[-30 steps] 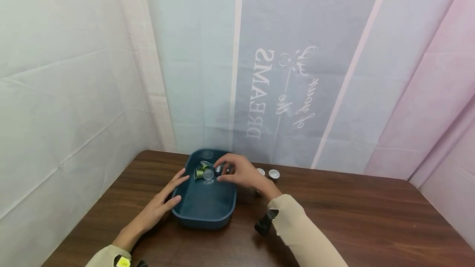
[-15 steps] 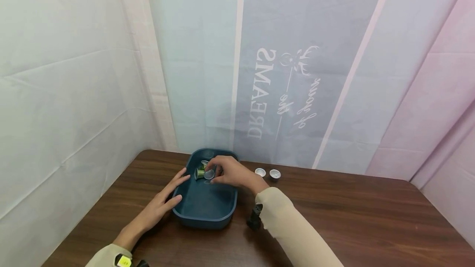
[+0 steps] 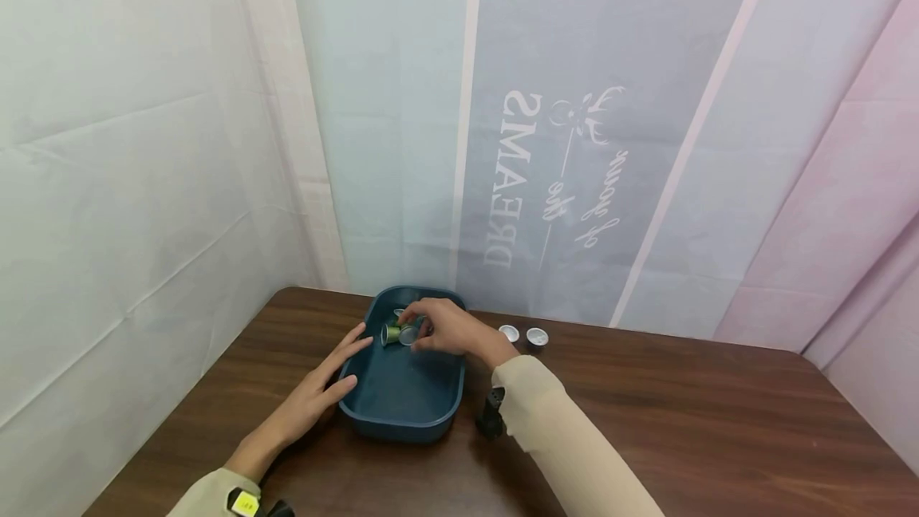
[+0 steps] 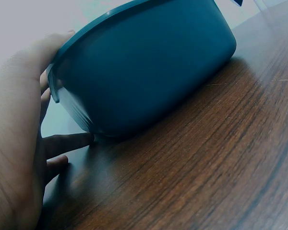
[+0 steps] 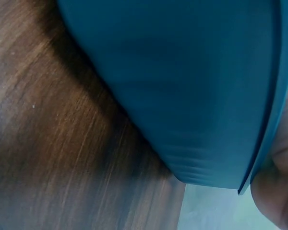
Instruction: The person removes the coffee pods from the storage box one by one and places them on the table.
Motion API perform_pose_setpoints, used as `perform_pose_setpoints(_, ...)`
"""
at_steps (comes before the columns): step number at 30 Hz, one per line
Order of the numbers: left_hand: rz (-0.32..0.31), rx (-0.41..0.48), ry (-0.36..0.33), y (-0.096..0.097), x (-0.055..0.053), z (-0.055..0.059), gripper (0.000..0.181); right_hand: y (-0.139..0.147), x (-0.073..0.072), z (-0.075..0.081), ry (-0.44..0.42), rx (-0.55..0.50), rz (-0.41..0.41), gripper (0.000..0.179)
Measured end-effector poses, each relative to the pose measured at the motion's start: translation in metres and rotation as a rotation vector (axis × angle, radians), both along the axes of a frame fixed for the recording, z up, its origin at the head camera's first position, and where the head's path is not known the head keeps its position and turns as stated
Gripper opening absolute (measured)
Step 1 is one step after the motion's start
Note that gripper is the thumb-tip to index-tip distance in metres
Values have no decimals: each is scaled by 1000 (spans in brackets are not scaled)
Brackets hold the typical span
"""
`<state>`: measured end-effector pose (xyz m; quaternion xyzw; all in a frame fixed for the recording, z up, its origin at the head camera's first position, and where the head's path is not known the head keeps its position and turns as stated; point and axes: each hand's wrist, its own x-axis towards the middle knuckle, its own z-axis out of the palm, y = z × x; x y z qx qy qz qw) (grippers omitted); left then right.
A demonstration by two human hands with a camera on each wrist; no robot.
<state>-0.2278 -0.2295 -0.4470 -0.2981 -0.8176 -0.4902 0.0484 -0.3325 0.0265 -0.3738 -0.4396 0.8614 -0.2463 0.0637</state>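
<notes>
A dark teal plastic bin (image 3: 402, 397) stands on the table with several coffee capsules in its far part. My left hand (image 3: 316, 385) rests at the bin's left side, fingers spread along the rim and thumb over it. In the left wrist view, fingertips of that hand meet the bin's outer wall near its base. My right hand (image 3: 452, 329) reaches over the right rim, its thumb and index finger curled about a silver-lidded coffee capsule (image 3: 408, 334). A green capsule (image 3: 391, 334) lies on its side just left of it. The right palm hides the bin's far right corner.
Two capsules with pale lids, a left one (image 3: 509, 333) and a darker-bodied right one (image 3: 537, 338), stand on the brown wooden table (image 3: 682, 421) right of the bin. A printed fabric backdrop (image 3: 388, 118) hangs behind the table's back edge.
My right hand has moved left inside the bin, and its thumb and fingers have drawn together about the silver-lidded capsule. The dark capsule seen earlier is now hidden. My left hand stays put.
</notes>
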Motion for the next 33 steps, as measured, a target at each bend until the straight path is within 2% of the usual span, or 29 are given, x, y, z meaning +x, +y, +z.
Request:
perform_pose_setpoints(6,2,-5,6,0,2,2,56,0,-2,1,-6,39,7,44)
perform_pose_setpoints(18,-1,-8,17,0,1,2,54,-1,-3,0,-29,46,1,43)
perform_pose_setpoints(28,-2,1,10,2,3,5,54,-3,-1,0,-10,62,-5,38)
perform_pose_setpoints(33,-7,5,11,1,2,3,55,-2,1,1,-42,60,-5,39)
